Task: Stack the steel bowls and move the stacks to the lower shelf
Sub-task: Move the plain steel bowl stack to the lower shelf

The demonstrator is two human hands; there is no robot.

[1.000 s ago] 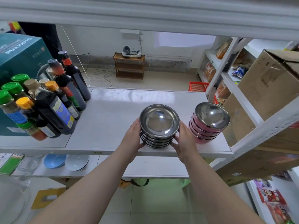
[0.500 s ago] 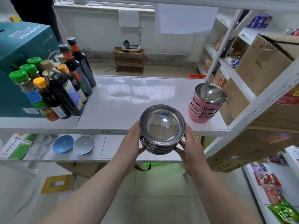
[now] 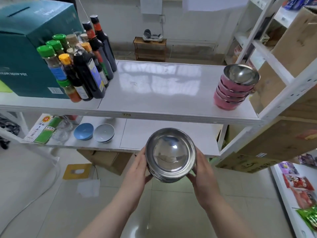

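A stack of plain steel bowls (image 3: 169,156) hangs in the air in front of the lower shelf (image 3: 168,134), at about its front edge. My left hand (image 3: 139,166) grips the stack's left side and my right hand (image 3: 200,169) grips its right side. A second stack of pink-sided steel bowls (image 3: 235,89) stands on the upper shelf (image 3: 154,86) near its right end.
Sauce bottles (image 3: 82,66) and a teal box (image 3: 22,48) crowd the upper shelf's left. A blue bowl (image 3: 83,131), a grey bowl (image 3: 103,133) and packets sit on the lower shelf's left. Cardboard boxes (image 3: 291,54) fill the right rack.
Both hands have carried the plain steel stack off the upper shelf, toward me and down to the lower shelf's level. The pink stack has not moved.
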